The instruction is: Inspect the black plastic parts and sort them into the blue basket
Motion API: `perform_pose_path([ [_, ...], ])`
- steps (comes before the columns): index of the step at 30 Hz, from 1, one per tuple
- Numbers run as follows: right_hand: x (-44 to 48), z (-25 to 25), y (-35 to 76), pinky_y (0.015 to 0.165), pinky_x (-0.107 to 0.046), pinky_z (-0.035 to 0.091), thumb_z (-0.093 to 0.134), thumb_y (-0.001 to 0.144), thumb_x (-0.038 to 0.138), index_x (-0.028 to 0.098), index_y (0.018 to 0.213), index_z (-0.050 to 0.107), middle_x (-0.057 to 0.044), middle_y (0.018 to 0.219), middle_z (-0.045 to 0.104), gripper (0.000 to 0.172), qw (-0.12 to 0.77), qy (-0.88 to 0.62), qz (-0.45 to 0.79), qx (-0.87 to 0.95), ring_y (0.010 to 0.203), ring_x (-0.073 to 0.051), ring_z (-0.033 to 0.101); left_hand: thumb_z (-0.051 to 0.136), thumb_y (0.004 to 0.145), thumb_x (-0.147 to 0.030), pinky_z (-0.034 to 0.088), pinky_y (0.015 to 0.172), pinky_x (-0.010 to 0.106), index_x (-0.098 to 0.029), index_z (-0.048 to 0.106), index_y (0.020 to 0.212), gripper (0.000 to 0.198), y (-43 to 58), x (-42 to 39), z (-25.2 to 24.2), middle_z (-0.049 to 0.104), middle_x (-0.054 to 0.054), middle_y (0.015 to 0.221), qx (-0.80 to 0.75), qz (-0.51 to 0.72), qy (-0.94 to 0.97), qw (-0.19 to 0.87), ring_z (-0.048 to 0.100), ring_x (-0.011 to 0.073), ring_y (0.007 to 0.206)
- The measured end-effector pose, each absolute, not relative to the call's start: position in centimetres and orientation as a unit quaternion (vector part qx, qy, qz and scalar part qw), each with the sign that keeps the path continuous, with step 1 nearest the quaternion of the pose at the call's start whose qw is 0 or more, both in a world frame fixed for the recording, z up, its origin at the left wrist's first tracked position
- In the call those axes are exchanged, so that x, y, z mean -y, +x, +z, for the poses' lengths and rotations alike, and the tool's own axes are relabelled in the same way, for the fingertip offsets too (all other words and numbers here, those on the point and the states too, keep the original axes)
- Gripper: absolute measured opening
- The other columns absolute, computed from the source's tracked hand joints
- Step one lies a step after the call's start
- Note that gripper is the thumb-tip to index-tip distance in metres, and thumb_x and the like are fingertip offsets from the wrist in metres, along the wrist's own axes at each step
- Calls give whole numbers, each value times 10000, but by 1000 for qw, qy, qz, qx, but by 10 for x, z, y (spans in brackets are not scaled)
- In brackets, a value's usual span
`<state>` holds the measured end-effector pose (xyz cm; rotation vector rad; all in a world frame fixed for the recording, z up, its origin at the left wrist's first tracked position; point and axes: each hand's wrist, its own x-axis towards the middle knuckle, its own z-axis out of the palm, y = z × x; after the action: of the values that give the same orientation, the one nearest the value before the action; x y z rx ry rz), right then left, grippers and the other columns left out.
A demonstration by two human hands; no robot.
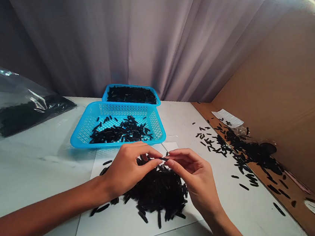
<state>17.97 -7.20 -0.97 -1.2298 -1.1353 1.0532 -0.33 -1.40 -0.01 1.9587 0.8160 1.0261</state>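
L hand (126,171) + R hand (195,176) grips tight on black strip (164,158), above pile (160,194)

In the middle, the front basket (157,127) and the back basket (131,85) are bright blue with a pattern of tiny holes, the pieces (159,193) are black on a white sheet (115,227), and the cardboard (293,100) on the right is brown.

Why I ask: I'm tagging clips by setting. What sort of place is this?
Probably a hand-sorting workbench for piecework: a heap of small black strips on a white sheet, two blue baskets holding more, a cardboard screen alongside. The left hand and right hand pinch one strip.
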Motion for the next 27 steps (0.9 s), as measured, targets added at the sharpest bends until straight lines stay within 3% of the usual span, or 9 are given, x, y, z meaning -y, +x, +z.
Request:
perform_pose_path([
  [7, 71, -9, 179, 757, -297, 539, 784, 806, 295, 237, 933, 714, -12, 846, 739, 157, 545, -522, 448, 480, 795, -174, 687, 704, 855, -143, 514, 700, 253, -205, 760, 886, 89, -2, 14, -3, 762, -15, 848, -308, 403, 782, 363, 673, 139, 787],
  [11, 70, -9, 180, 800, -339, 544, 750, 828, 302, 238, 955, 695, -31, 911, 738, 153, 530, -527, 440, 498, 871, -210, 693, 712, 854, -157, 513, 723, 284, -211, 756, 898, 82, -5, 10, -6, 763, -8, 845, -310, 415, 801, 301, 670, 157, 782],
  [15, 68, -12, 181, 917, -441, 493, 717, 841, 274, 263, 1068, 689, -61, 1086, 723, 229, 392, -569, 344, 637, 1034, -273, 651, 696, 865, -175, 507, 808, 345, -204, 744, 921, 79, -15, -11, -7, 764, 16, 908, -365, 433, 811, 145, 669, 194, 844],
  [18, 66, -16, 183, 923, -471, 474, 741, 807, 238, 262, 1032, 722, -79, 1115, 705, 227, 284, -571, 293, 712, 1060, -304, 626, 703, 847, -178, 482, 904, 423, -190, 690, 1133, 286, -22, -24, -6, 722, 68, 1097, -419, 392, 816, 72, 627, 260, 1020],
  [21, 64, -19, 184, 817, -425, 506, 706, 832, 220, 250, 900, 740, -69, 974, 727, 82, 265, -573, 302, 714, 923, -280, 661, 661, 866, -159, 495, 875, 383, -187, 682, 1124, 260, -21, -21, -6, 715, 58, 1068, -385, 344, 846, 130, 632, 234, 990],
  [24, 65, -19, 184, 738, -382, 508, 662, 853, 181, 255, 878, 752, -41, 873, 749, 120, 299, -587, 297, 691, 796, -245, 677, 637, 879, -162, 501, 768, 329, -191, 720, 976, 131, -15, -8, -8, 728, 27, 895, -327, 265, 883, 209, 657, 201, 842],
  [27, 67, -16, 182, 743, -360, 520, 639, 880, 216, 245, 906, 765, -40, 880, 767, 132, 360, -584, 349, 638, 802, -231, 701, 672, 862, -178, 494, 763, 328, -187, 728, 967, 119, -11, 1, -7, 729, 25, 881, -291, 238, 891, 252, 659, 202, 844],
])
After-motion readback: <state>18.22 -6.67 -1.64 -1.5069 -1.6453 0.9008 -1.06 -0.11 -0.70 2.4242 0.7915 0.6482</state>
